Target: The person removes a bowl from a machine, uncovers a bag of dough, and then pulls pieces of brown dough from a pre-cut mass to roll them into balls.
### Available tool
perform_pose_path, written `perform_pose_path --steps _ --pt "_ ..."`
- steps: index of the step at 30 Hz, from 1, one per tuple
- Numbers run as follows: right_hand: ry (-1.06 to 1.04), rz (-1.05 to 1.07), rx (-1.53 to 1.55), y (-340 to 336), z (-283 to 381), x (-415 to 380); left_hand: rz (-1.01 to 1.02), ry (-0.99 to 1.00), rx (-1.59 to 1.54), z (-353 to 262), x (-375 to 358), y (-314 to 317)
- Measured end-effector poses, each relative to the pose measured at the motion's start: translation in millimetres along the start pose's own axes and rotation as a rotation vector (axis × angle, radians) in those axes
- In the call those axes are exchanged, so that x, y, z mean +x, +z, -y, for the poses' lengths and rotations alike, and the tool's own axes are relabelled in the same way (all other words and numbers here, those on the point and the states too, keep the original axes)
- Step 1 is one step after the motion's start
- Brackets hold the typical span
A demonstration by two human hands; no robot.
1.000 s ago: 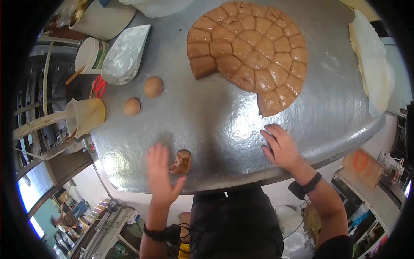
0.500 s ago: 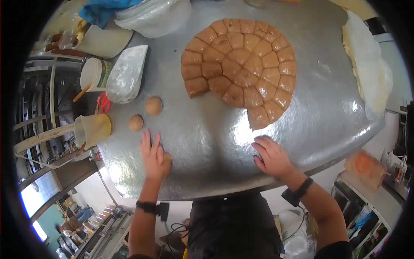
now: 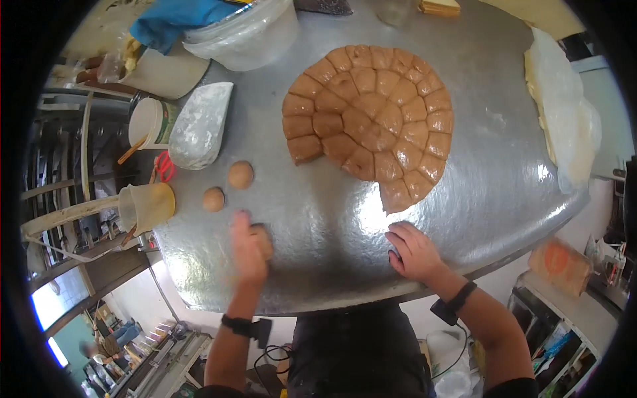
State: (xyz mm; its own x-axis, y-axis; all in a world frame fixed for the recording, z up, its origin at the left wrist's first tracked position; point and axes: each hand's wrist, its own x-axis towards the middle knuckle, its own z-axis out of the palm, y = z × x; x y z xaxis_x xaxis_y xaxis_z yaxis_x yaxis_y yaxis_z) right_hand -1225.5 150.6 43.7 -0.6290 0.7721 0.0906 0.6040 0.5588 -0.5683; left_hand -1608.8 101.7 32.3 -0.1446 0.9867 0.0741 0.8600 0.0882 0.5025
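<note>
My left hand (image 3: 249, 255) is blurred by motion at the table's left front. Its fingers look stretched forward, and its thumb side presses against a brown dough ball (image 3: 264, 242). Two smooth dough balls, a larger one (image 3: 241, 174) and a smaller one (image 3: 213, 199), lie just beyond its fingertips. My right hand (image 3: 415, 252) rests on the table with bent fingers and the thumb apart, holding nothing. In front of it sits a big round slab of glossy brown dough (image 3: 371, 113), scored into many pieces, with a section gone from its near left side.
A floury metal scoop (image 3: 199, 126), a white tub (image 3: 147, 123), red-handled scissors (image 3: 164, 166) and a jug of yellow liquid (image 3: 147, 207) line the left edge. A clear plastic bowl (image 3: 245, 40) stands at the back. Plastic-covered pale dough (image 3: 564, 113) lies on the right.
My left hand has shifted slightly right, with the dough ball against it showing more. The view has tilted a little, so the table's things sit lower. My right hand stays in place.
</note>
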Motion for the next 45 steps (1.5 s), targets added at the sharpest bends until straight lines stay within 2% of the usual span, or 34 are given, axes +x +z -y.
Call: perform_pose_path --steps 2,3,5,9,10,12,15,18,19,20,22,24,25,27,28,30,31,32,33,35,36,38,39,41,43,45 --pt "0.005 -0.005 -0.005 1 1 -3 0.031 0.255 -0.01 -52 9 25" --pt "-0.022 -0.022 -0.019 -1 0 -1 0.029 0.247 -0.016 -61 -3 27" --pt "-0.025 -0.003 -0.017 -4 1 3 0.229 0.416 -0.014 -73 -30 24" --pt "-0.007 0.019 -0.005 -1 2 1 0.209 0.436 -0.091 -9 -26 5" --pt "-0.004 0.019 -0.015 -2 1 2 0.204 0.442 -0.092 -11 -11 14" --pt "0.01 0.027 0.005 -4 -1 3 0.062 0.292 -0.001 -52 21 21" --pt "0.032 0.035 0.017 2 5 -3 0.089 0.293 0.045 -86 11 32" --pt "0.008 -0.026 -0.046 5 1 -1 0.164 0.355 -0.091 -57 -62 17" --pt "0.014 -0.031 -0.045 3 3 0 0.162 0.354 -0.09 -40 -62 15" --pt "0.023 -0.034 -0.046 1 5 0 0.179 0.299 -0.12 -21 -62 11" --pt "0.006 -0.043 -0.046 0 3 1 0.183 0.256 -0.158 -24 -34 18" --pt "0.02 -0.042 -0.037 1 3 -5 -0.036 0.202 0.065 -58 14 28" --pt "0.019 -0.058 -0.025 2 2 -5 -0.02 0.196 0.058 -71 9 35" --pt "0.003 -0.1 -0.006 2 4 -2 0.127 0.219 -0.09 -89 5 36" --pt "-0.011 -0.104 -0.011 3 7 -1 0.112 0.219 -0.088 -88 -1 27" --pt "0.061 -0.163 0.022 4 10 3 0.296 0.107 -0.485 -83 -21 14" --pt "0.098 -0.211 0.065 12 17 10 0.259 0.117 -0.487 -74 -25 12" --pt "0.14 -0.251 0.115 24 34 21 0.072 -0.156 -0.873 -59 -30 9" --pt "0.039 -0.217 0.172 34 54 37 -0.116 -0.437 -1.249 -43 -33 2" --pt "-0.139 -0.131 0.265 58 101 77 -0.327 -0.608 -1.114 -17 -20 -24" --pt "-0.232 -0.075 0.301 67 119 97 -0.345 -0.625 -1.12 2 -21 -30" --pt "-0.25 -0.061 0.249 97 131 111 -0.252 -0.39 -0.136 40 -24 -36" --pt "-0.248 -0.072 0.199 107 135 115 -0.268 -0.408 -0.133 52 -28 -34" --pt "-0.264 -0.012 0.168 105 128 100 -0.226 -0.246 0.285 73 -31 -30" --pt "-0.272 0.078 0.127 89 105 73 -0.218 -0.266 0.263 70 -29 -30" --pt "-0.125 -0.004 -0.104 69 85 64 -0.212 -0.291 0.24 66 -28 -32"
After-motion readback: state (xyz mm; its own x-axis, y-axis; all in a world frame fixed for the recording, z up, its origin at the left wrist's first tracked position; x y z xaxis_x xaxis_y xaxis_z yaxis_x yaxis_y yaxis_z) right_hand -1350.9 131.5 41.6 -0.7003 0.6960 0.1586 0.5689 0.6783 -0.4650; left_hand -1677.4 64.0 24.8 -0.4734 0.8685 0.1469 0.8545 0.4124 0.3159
